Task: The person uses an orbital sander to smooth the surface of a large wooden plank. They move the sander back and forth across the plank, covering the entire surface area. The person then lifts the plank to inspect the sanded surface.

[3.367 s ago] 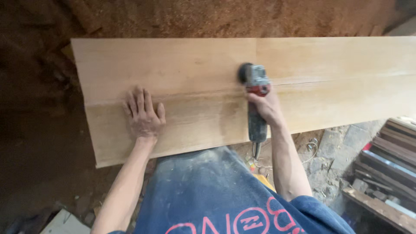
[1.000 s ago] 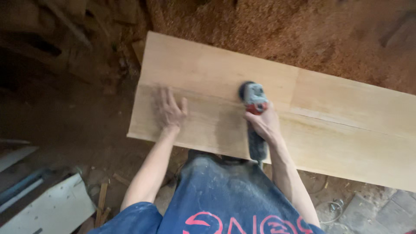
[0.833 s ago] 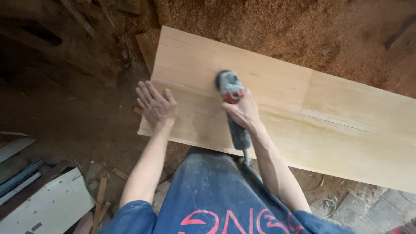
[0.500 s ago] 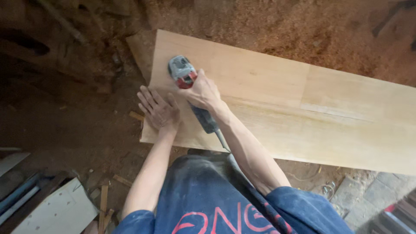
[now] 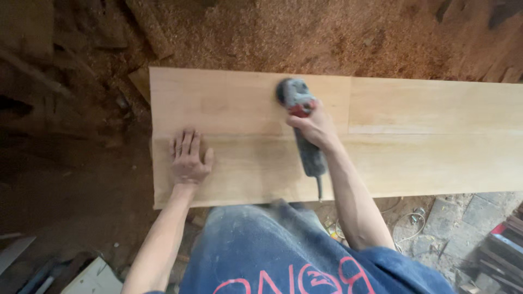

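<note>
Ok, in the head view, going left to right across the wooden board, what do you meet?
Board's left end → left hand, flat on the board → grinder's head → right hand, gripping the grinder → vertical joint line in the board's far half → bare board running off the right edge.

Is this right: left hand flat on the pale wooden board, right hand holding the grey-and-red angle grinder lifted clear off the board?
Not quite. In the head view the right hand holds the grey-and-red angle grinder with its head down on the pale wooden board, not lifted clear. The left hand does lie flat on it.
</note>
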